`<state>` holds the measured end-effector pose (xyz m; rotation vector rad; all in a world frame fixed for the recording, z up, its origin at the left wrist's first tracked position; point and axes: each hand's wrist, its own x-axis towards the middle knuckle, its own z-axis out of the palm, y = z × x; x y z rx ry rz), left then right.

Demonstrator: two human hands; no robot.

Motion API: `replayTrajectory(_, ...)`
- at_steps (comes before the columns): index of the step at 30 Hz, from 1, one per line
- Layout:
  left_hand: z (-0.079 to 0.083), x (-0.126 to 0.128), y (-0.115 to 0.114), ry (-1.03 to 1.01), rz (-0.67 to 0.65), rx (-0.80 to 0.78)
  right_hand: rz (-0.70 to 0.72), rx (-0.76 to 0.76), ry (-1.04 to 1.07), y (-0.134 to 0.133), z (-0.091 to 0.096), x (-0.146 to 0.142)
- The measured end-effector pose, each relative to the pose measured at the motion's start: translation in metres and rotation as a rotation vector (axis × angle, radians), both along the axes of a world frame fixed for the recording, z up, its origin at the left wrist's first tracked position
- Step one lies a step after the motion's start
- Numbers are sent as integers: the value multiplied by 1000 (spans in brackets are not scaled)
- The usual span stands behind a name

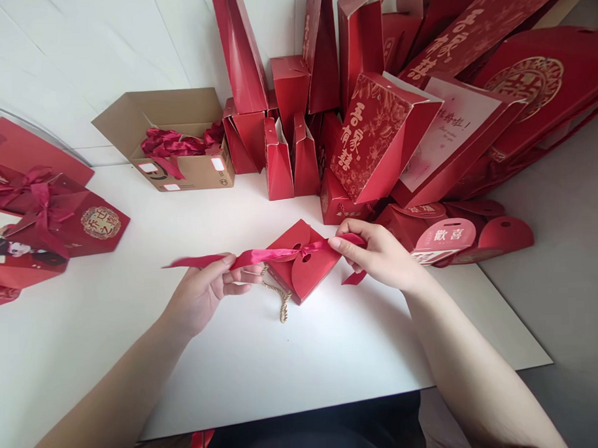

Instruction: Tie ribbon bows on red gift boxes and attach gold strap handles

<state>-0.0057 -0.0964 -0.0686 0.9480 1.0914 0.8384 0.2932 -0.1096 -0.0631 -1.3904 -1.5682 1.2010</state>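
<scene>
A small red gift box [301, 283] lies on the white table with its rounded top flaps folded over. A shiny red ribbon [268, 255] crosses the top and gathers at the two holes in the middle. My left hand [208, 289] pinches one end of the ribbon between thumb and fingers, left of the box. On the right side, my right hand [373, 251] pinches the other end, its tail hanging below the fingers. Between the two hands the ribbon looks stretched. A twisted gold cord [283, 306] hangs out at the box's lower left, near my left fingertips.
A cardboard box [189, 172] holding red ribbons stands at the back. Several red gift bags and boxes [374, 136] crowd the back right. Boxes with pink-lettered flaps [449, 235] sit near my right hand. Ribbon-tied red boxes [78, 218] lie at the left. The table's front edge [286, 418] is close.
</scene>
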Motion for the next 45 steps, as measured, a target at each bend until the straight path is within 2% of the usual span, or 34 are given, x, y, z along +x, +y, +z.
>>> replayTrajectory(3,1,2,-5,-8,-52,-39,117,-57,39,-2,1,0)
replayTrajectory(6,1,3,-6,-78,10,-36,348,-201,127,-6,4,-1)
replayTrajectory(8,2,2,-5,-135,38,-37,425,-252,172,-8,5,-1)
replayTrajectory(11,2,1,-3,-160,25,-34,365,-215,182,-8,5,-3)
replayTrajectory(15,1,-2,-1,-91,14,-27,107,114,79,-2,0,-3)
replayTrajectory(17,1,-4,-1,-71,32,-26,57,226,55,1,-3,-4)
replayTrajectory(20,3,-4,-1,-93,43,-59,93,213,67,3,-6,-7)
replayTrajectory(24,11,-2,0,-127,50,-108,59,165,83,2,-6,-10)
replayTrajectory(29,16,-2,0,-119,167,-89,46,135,101,3,-6,-9)
replayTrajectory(36,11,-8,1,219,112,45,23,188,10,10,-9,2)
replayTrajectory(41,4,-11,5,375,114,22,-18,197,-31,9,-8,4)
replayTrajectory(45,5,-15,9,446,55,4,-9,206,-62,6,-8,4)
